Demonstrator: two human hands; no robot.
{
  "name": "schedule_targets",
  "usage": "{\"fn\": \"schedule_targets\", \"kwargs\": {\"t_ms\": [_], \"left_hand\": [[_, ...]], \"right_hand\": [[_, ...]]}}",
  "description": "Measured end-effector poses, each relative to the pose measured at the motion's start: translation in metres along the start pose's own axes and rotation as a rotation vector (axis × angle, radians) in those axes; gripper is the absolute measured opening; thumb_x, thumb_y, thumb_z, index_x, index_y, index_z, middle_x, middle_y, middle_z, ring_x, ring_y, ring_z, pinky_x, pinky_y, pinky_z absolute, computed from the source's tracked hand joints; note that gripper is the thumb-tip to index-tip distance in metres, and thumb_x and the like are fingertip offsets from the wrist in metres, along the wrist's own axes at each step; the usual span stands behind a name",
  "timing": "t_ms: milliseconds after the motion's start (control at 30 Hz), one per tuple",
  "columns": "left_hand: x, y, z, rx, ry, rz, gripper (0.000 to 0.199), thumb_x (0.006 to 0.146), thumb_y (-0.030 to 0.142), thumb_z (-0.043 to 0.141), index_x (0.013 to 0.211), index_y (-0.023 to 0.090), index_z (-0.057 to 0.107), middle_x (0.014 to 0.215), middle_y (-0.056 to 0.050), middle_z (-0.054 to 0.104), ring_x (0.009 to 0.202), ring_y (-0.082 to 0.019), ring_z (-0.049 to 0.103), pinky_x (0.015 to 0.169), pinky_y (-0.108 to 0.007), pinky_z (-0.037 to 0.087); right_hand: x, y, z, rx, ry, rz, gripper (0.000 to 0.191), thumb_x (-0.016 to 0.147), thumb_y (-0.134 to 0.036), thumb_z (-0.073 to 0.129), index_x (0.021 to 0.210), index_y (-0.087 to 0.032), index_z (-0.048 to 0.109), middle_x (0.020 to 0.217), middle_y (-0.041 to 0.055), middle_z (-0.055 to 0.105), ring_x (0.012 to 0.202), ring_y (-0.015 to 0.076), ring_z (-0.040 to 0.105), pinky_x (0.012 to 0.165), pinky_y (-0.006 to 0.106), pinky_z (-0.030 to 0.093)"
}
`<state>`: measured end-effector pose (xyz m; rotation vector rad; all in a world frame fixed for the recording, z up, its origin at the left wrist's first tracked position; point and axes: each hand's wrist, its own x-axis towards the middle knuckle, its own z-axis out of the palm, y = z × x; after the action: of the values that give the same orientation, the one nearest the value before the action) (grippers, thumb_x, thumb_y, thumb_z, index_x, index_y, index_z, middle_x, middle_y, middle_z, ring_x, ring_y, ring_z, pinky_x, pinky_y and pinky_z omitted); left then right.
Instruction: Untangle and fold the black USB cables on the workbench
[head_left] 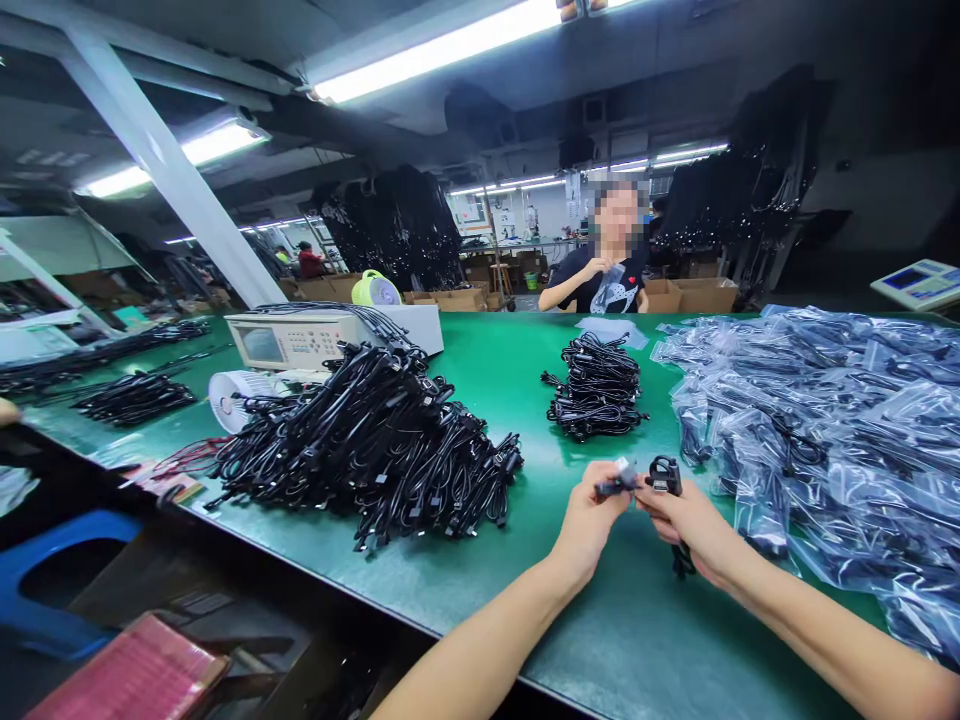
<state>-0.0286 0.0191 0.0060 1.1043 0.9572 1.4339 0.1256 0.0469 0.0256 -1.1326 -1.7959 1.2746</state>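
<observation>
Above the green table (480, 590), my two hands are close together. My left hand (596, 505) pinches a dark connector with a pale end. My right hand (679, 515) is closed on a black cable bundle (664, 478), its USB plug showing at the top and its lower end hanging beneath my fingers. To the left lies a large heap of black cables (360, 440). A smaller stack of bundled cables (598, 385) lies beyond my hands. On the right, clear bags with cables inside (832, 420) are piled up.
A beige instrument (289, 340) and a white fan (236, 398) stand behind the large heap. Across the table, a person (611, 265) holds a clear bag. More cables (135, 398) lie at the far left. A blue stool (56, 580) is below the table edge.
</observation>
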Motion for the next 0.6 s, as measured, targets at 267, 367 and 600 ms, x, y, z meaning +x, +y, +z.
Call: {"fn": "schedule_targets", "kwargs": {"t_ms": [267,367,600], "left_hand": [[-0.005,0.012,0.0,-0.064,-0.115,0.005,0.016,0.084,0.031,0.069,0.085,0.018,0.078,0.114,-0.01,0.068,0.115,-0.024,0.059,0.102,-0.033,0.044],[-0.005,0.005,0.006,-0.204,-0.104,-0.12,0.031,0.08,0.039,0.078,0.103,0.018,0.074,0.111,-0.009,0.069,0.106,-0.021,0.062,0.094,-0.03,0.046],[-0.01,0.003,0.008,0.061,-0.362,-0.292,0.063,0.092,0.059,0.06,0.14,0.019,0.06,0.108,-0.009,0.07,0.085,-0.018,0.065,0.084,-0.03,0.049]], "right_hand": [[-0.016,-0.012,-0.016,0.342,-0.022,0.204,0.051,0.079,-0.066,0.069,0.071,-0.022,0.043,0.059,-0.012,0.024,0.049,0.0053,0.016,0.048,0.025,0.015],[-0.017,0.001,-0.02,0.348,0.0,0.205,0.051,0.077,-0.066,0.073,0.073,-0.021,0.049,0.057,-0.0116,0.027,0.049,0.0054,0.019,0.05,0.026,0.014],[-0.016,0.015,-0.018,0.315,0.026,0.167,0.053,0.068,-0.064,0.082,0.069,-0.019,0.053,0.056,-0.0083,0.037,0.054,0.0077,0.026,0.052,0.026,0.017]]}}
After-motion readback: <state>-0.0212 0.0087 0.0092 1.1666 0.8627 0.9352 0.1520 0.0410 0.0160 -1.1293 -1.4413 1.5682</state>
